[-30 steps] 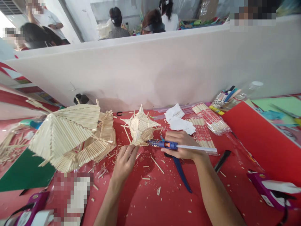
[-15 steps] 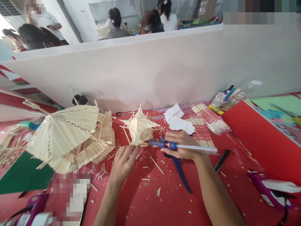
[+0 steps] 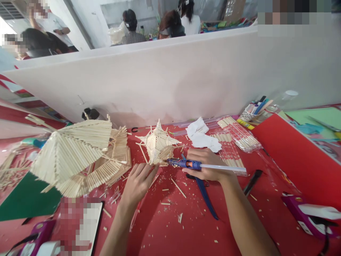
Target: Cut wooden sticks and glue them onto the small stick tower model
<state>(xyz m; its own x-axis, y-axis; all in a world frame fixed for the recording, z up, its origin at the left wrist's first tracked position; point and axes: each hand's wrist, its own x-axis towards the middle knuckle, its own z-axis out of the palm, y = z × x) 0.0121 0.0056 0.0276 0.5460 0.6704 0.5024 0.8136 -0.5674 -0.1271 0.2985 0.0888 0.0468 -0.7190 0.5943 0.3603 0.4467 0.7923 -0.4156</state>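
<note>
A small model roof of pale wooden sticks (image 3: 156, 142), with pointed upturned corners, stands on the red table. My right hand (image 3: 204, 160) is closed around a blue hot glue gun (image 3: 188, 163) with a clear glue stick (image 3: 223, 168) jutting out of its back. The gun's nozzle meets the roof's lower edge, where I cannot make out the glue. My left hand (image 3: 140, 179) has its fingers bent together at the roof's lower left edge, pinching it there; the fingertips are partly hidden. To the left sits a larger stick-built roof model (image 3: 71, 149).
Bundles of wooden sticks in plastic (image 3: 239, 133), crumpled white tissue (image 3: 202, 135) and a pen cup (image 3: 247, 113) lie right of the model. A black-handled tool (image 3: 253, 181), red board (image 3: 298, 156) and purple device (image 3: 303, 217) are farther right. A white partition (image 3: 160, 81) stands behind.
My left hand has shifted very slightly at the model's edge. The right hand and glue gun stay in nearly the same place.
</note>
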